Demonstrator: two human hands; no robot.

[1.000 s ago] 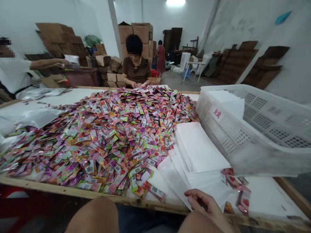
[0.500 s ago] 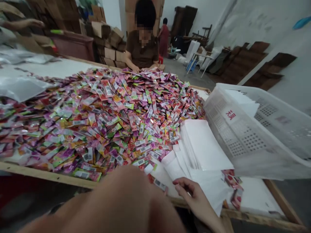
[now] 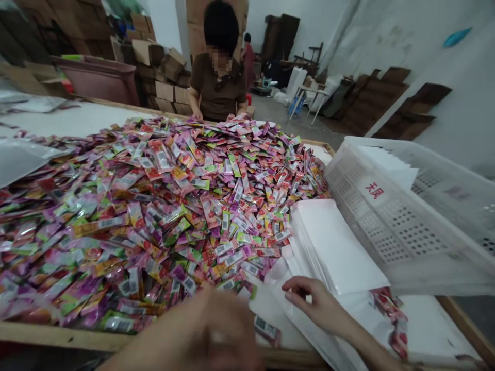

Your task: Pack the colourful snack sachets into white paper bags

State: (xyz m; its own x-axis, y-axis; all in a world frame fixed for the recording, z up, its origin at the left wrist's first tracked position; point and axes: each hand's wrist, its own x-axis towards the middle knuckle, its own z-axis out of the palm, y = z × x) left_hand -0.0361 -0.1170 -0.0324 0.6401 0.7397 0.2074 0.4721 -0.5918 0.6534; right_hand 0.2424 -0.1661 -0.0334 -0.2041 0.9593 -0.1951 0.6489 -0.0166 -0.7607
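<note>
A broad heap of small printed sachets (image 3: 185,190), pink, purple, green and orange with barcodes, covers the table. My left hand (image 3: 209,330) is large and smeared by motion at the bottom, over the near edge of the heap; its fingers cannot be made out. To its right, my right hand (image 3: 309,304) has thumb and forefinger curled together at the upper part of a white plastic bag (image 3: 328,348). Just beyond that hand lies a stack of flat white bags (image 3: 336,242). One loose sachet (image 3: 266,329) rests between my hands.
A white perforated basket (image 3: 402,221) with white sheets inside stands tilted on the right. Red sachets (image 3: 398,330) lie below it. A wooden rim (image 3: 58,335) edges the table. Across the heap sits a co-worker (image 3: 218,87); cardboard boxes (image 3: 170,93) are piled behind.
My left hand has dropped lower in view, uncovering more sachets. My right hand now lies over a white bag that hangs toward the bottom edge. The view has shifted slightly.
</note>
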